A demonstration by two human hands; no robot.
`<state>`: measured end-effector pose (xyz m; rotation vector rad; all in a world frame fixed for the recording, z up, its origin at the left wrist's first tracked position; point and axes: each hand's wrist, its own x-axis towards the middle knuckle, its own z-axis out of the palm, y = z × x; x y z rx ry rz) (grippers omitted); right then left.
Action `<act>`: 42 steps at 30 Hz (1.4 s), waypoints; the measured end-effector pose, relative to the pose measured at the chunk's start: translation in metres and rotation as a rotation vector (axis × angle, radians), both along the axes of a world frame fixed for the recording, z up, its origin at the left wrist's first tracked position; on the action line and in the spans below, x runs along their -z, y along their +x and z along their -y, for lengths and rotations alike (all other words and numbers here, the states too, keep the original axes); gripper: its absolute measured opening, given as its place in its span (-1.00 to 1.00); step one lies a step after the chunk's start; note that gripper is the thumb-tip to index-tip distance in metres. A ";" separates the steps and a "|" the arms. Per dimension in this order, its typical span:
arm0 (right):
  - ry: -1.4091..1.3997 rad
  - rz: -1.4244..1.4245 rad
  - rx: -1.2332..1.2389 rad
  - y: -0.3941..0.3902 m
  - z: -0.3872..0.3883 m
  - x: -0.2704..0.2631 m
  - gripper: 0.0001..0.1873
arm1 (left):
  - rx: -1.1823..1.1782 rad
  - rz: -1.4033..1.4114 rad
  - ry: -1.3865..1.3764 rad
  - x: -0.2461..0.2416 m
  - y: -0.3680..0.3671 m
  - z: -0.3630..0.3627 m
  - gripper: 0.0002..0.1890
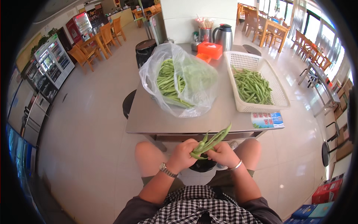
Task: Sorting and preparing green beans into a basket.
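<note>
Several long green beans are gripped between my two hands, just short of the table's near edge. My left hand, with a watch at the wrist, closes around their lower left part. On the other side my right hand pinches beans with its fingers; its exact hold is partly hidden. Below the hands, between my knees, is a black bin, mostly covered. A clear plastic bag of long beans lies open on the table. To its right, a white perforated plastic basket holds shorter bean pieces.
The steel table carries an orange tissue box, a steel thermos jug, a chopstick holder and a printed card at its front right. Black stools stand around it. Wooden chairs and drinks fridges are farther left.
</note>
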<state>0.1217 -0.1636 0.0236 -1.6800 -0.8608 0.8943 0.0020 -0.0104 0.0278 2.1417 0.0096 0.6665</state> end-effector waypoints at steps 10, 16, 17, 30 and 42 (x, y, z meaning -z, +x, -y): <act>0.314 0.540 0.129 -0.007 -0.008 -0.007 -0.85 | -0.172 -0.116 -0.505 0.013 0.007 0.023 -0.87; 0.640 1.036 0.231 0.000 0.000 -0.065 -0.83 | -0.231 -0.476 -0.626 0.044 0.012 0.024 -0.77; 0.715 1.188 0.306 0.005 -0.001 -0.082 -0.83 | -0.239 -0.461 -0.623 0.046 0.010 0.024 -0.77; 0.091 1.431 -0.069 0.086 -0.006 -0.060 -0.77 | -0.153 -0.201 -0.618 0.057 0.007 0.006 -0.74; 0.088 0.801 0.188 0.025 -0.008 -0.008 -0.84 | -0.071 -0.199 -0.840 0.022 -0.004 -0.009 -0.79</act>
